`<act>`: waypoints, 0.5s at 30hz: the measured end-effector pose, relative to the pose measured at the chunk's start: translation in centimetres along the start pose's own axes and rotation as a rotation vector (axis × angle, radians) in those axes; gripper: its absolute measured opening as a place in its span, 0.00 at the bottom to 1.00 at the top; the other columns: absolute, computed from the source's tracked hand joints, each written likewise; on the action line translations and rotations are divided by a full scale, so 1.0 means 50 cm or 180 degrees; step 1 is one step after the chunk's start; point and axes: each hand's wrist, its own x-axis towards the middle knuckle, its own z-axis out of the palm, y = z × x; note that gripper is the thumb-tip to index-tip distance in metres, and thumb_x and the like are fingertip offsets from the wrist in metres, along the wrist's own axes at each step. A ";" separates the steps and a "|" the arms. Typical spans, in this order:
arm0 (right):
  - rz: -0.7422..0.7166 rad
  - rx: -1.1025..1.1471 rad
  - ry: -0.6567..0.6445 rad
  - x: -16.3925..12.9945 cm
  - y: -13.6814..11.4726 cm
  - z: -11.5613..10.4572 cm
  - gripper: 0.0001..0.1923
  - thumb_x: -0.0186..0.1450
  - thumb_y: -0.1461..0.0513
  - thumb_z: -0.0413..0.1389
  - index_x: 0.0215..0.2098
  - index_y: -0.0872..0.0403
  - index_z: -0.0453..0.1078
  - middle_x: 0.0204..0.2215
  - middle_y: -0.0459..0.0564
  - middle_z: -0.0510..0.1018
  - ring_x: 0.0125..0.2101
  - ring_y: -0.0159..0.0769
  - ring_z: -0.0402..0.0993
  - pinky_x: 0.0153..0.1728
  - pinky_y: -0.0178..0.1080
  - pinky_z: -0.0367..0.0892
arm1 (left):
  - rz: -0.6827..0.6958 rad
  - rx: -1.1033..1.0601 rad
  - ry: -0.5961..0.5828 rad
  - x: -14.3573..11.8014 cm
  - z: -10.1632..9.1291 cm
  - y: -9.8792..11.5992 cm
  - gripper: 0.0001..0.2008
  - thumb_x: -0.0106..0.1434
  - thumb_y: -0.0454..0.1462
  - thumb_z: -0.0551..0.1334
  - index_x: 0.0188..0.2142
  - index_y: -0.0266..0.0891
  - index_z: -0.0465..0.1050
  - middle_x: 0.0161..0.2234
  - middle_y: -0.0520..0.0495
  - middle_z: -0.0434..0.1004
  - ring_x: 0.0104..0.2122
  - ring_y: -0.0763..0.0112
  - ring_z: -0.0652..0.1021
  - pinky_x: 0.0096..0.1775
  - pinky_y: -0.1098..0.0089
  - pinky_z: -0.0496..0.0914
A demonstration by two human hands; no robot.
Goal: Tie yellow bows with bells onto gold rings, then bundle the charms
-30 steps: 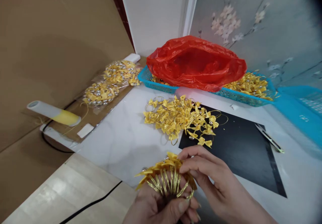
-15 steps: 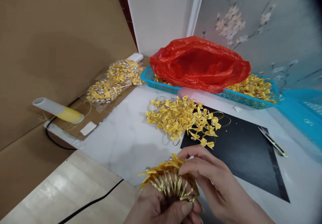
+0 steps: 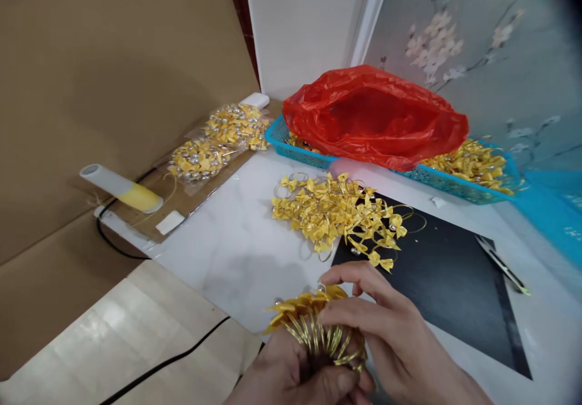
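Observation:
My left hand grips a bundle of yellow bows on gold loops at the bottom edge of the view. My right hand rests its fingertips on the bundle's right side, pinching the bows and loops there. Just beyond the hands, a loose pile of the same yellow bows lies on the white table, partly over a black mat.
A turquoise basket at the back holds more bows and a red plastic bag. Two clear bags of bows and a white-and-yellow tube lie on cardboard at left. Small snips lie at right. A black cable crosses the lower left.
The view has drifted so everything sits further right. My right hand has closed further over the bundle's right side; the bundle sits a little lower in my left hand.

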 end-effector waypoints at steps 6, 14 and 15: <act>-0.0096 -0.0121 0.0094 0.011 -0.004 0.003 0.21 0.57 0.76 0.47 0.39 0.49 0.71 0.46 0.47 0.70 0.44 0.28 0.69 0.41 0.28 0.67 | -0.0037 -0.0154 -0.0107 -0.002 -0.002 -0.005 0.02 0.57 0.33 0.63 0.28 0.38 0.75 0.25 0.55 0.74 0.27 0.74 0.72 0.32 0.73 0.65; -0.0188 -0.0117 -0.0042 0.018 -0.009 0.004 0.23 0.56 0.75 0.51 0.42 0.46 0.73 0.47 0.49 0.71 0.44 0.34 0.71 0.35 0.31 0.70 | 0.0030 -0.0331 0.0085 -0.002 0.003 -0.006 0.03 0.56 0.31 0.64 0.27 0.39 0.75 0.26 0.54 0.76 0.28 0.72 0.75 0.31 0.73 0.66; -0.0175 -0.0129 -0.0081 0.019 -0.008 0.003 0.24 0.55 0.76 0.51 0.42 0.46 0.74 0.47 0.49 0.72 0.44 0.35 0.71 0.35 0.32 0.70 | 0.0024 -0.0373 0.0177 -0.003 0.005 -0.005 0.03 0.55 0.31 0.64 0.26 0.39 0.75 0.25 0.54 0.76 0.27 0.72 0.74 0.31 0.73 0.66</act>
